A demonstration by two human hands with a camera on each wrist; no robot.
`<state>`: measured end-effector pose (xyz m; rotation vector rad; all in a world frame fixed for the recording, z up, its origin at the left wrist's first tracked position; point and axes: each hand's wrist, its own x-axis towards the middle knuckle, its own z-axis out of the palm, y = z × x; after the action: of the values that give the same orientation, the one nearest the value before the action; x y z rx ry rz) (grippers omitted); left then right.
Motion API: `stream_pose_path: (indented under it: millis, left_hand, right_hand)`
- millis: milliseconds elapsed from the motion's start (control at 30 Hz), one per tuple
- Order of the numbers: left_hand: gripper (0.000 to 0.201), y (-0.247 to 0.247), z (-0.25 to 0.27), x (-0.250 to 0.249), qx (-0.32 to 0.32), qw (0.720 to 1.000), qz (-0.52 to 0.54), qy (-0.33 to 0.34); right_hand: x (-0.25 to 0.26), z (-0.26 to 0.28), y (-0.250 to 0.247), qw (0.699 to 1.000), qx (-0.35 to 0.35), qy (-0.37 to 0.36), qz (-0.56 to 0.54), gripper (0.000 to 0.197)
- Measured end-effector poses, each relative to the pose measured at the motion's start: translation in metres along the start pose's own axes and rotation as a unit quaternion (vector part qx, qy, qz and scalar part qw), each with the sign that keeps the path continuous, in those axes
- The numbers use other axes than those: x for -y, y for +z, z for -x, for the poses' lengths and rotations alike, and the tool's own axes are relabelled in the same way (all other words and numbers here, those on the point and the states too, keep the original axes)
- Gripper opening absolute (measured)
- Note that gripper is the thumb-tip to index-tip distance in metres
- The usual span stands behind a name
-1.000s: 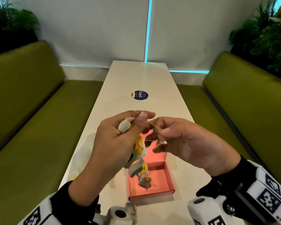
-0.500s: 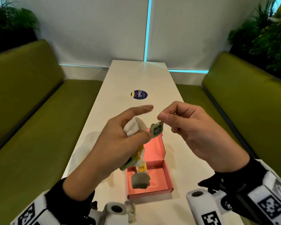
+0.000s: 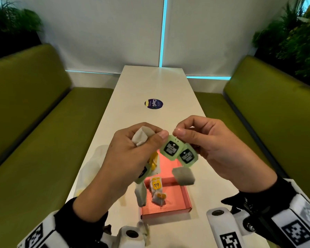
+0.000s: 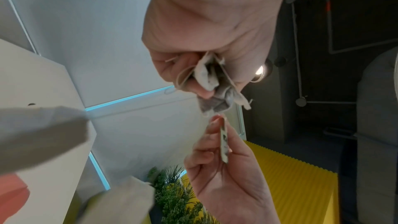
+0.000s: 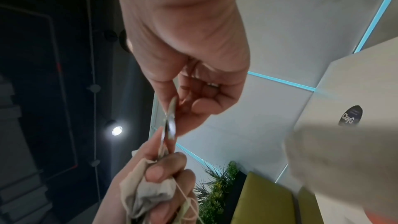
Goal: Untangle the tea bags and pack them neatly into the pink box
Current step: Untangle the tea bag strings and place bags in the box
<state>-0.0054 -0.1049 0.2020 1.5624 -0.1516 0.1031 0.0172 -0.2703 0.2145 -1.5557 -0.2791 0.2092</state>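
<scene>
Left hand point(image 3: 132, 158) clenched round a crumpled clump of pale paper tea bags point(image 3: 141, 136) and strings, held above the open pink cardboard box point(image 3: 166, 208) on the white table point(image 3: 150, 83). Right hand point(image 3: 213, 151) pinching two pale-green square paper tags point(image 3: 179, 153) — grey bag point(image 3: 183, 176) dangling below. Risk: hard pull tightens knot or snaps thread — loose bags drop outside box.

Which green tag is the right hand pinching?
The upper-left green tag, pinched at its top corner by the right hand; the second green tag sits lower, partly behind it.
</scene>
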Motion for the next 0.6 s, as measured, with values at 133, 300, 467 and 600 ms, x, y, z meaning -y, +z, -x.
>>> stream_pose_path:
  millis: [133,300,467,600]
  left_hand:
    - [0.018,0.0,-0.001,0.001,-0.016,0.999,0.041,-0.003]
    - [0.012,-0.008,0.002,-0.002,0.141,0.987,-0.067,-0.049]
    - [0.015,-0.007,-0.001,-0.001,0.063,0.997,-0.034,-0.012]
    - [0.02,-0.004,-0.004,0.003,0.032,0.999,-0.021,-0.029]
  right_hand:
    - [-0.001,0.0,0.001,0.999,0.021,-0.01,0.045,0.007]
    - [-0.005,-0.005,-0.003,0.998,-0.057,-0.039,-0.005,0.004]
    - [-0.003,0.001,-0.001,0.996,0.047,-0.015,0.08,0.008]
    - [-0.006,-0.002,0.0,0.998,0.011,-0.01,0.06,0.008]
